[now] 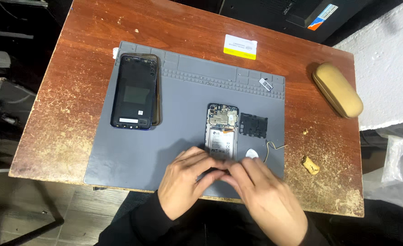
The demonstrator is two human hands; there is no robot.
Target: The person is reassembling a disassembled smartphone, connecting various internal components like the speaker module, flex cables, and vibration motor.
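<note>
An opened phone (pixel 221 130) lies on a grey work mat (pixel 128 155), its circuit board at the top and a white-labelled battery below. My left hand (pixel 188 180) and my right hand (pixel 265 196) meet over the phone's lower end, fingers curled together and covering it. Whether the fingers grip the phone or a small tool is hidden. A black inner cover plate (pixel 253 124) lies just right of the phone. A white pick (pixel 252 154) rests by my right hand, next to a thin pale cable (pixel 270 148).
A dark phone back cover on a translucent case (pixel 135 91) lies on the mat's left side. A small metal tray part (pixel 265 84) sits in the mat's top edge. A tan glasses case (pixel 337 89), a yellow-white card (pixel 240 46) and a crumb-like bit (pixel 311 165) lie on the worn wooden table (pixel 65 105).
</note>
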